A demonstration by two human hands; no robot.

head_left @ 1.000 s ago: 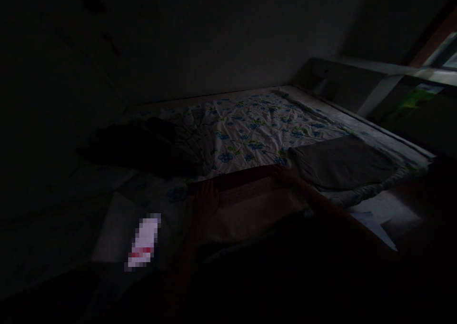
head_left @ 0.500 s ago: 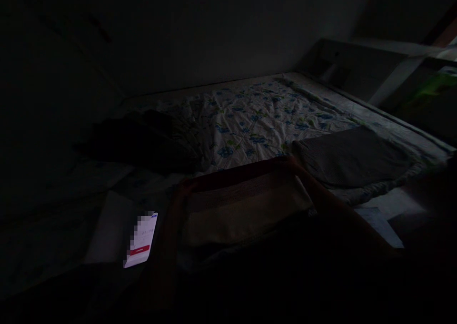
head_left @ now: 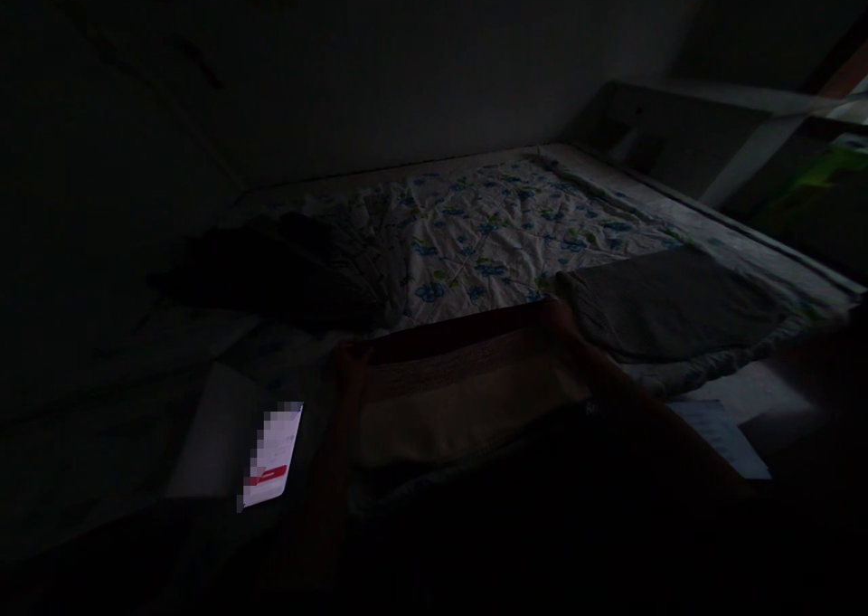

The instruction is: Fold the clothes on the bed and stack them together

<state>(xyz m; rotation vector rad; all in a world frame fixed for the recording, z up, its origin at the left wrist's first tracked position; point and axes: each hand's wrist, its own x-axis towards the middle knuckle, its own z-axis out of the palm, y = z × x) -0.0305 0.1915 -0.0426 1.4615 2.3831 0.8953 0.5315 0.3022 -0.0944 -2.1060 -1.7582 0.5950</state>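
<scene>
A folded cloth (head_left: 467, 394), beige with a dark red band along its far edge, lies in front of me in very dim light. My left hand (head_left: 353, 363) grips its far left corner, fingers closed over the edge. At the far right corner, my right hand (head_left: 557, 317) is closed on the same cloth. The near edge of the cloth fades into darkness. Just right of my right hand lies a folded grey cloth (head_left: 671, 304). Left of my left forearm is a phone (head_left: 275, 458) with its screen lit.
A bed with a rumpled, blue-flowered sheet (head_left: 488, 236) stretches to the wall. Dark clothing (head_left: 271, 268) is heaped at the left. A pale flat object (head_left: 213, 431) lies beside the phone, and papers (head_left: 722, 435) lie at the right. A ledge (head_left: 732, 96) runs along the right side.
The view has shifted slightly. Both hands stay at the far corners of the folded cloth, which looks nearly unchanged.
</scene>
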